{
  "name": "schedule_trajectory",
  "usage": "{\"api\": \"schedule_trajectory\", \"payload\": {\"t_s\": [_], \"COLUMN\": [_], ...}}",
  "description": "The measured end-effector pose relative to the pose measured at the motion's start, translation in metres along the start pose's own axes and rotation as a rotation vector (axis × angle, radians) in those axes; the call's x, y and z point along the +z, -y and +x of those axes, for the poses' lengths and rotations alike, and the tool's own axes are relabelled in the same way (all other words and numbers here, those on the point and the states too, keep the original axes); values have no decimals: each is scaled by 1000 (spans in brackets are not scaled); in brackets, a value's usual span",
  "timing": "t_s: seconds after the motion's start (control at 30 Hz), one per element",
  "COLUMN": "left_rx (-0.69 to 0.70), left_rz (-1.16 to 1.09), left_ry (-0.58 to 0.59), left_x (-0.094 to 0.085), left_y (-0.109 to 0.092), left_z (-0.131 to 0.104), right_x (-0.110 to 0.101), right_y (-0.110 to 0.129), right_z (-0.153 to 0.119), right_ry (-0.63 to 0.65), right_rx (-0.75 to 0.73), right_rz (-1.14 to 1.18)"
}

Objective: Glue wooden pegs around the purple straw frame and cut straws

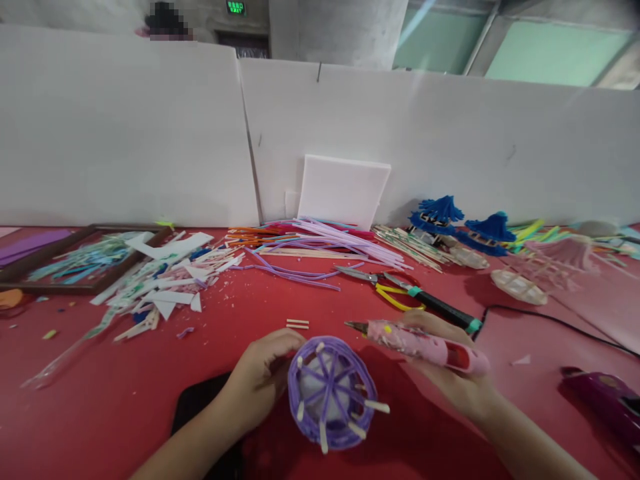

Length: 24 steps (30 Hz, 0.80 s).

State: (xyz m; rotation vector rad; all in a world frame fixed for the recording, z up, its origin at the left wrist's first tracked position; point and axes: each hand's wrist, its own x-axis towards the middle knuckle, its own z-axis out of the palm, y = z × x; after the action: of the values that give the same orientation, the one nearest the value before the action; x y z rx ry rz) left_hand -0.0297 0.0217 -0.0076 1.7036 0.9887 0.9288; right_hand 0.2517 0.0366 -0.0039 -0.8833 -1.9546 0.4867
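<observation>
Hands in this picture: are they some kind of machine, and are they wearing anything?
No, they are a person's. The left hand and right hand have no gloves. No sleeve, watch or bracelet shows on the left forearm or right forearm. Some fingers are hidden.

Fuzzy purple ring [331, 440] (glossy pink pen [415, 343] nearby).
</observation>
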Motion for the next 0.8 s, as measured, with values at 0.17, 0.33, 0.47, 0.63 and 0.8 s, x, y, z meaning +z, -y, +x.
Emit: {"api": "schedule_trajectory", "payload": {"t_s": [0.17, 0.33, 0.47, 0.63, 0.8], "left_rx": [23, 53, 61, 36, 42], "left_rz": [-49, 3, 1, 19, 37], "left_ry": [-26, 12, 40, 50, 54], "left_x": [1, 2, 1, 2, 1], "left_y": [-4, 1, 2, -3, -5], "left_z": [2, 1, -1, -1, -1], "right_x": [-18, -20, -16, -18, -20], "right_y": [-1, -2, 0, 5, 6], "right_z": [7, 6, 7, 10, 10], "right_ry": [35, 88, 169, 219, 236], "right_rx": [-145, -128, -92, -78, -48], "right_rz": [-94, -46, 24, 36, -14]}}
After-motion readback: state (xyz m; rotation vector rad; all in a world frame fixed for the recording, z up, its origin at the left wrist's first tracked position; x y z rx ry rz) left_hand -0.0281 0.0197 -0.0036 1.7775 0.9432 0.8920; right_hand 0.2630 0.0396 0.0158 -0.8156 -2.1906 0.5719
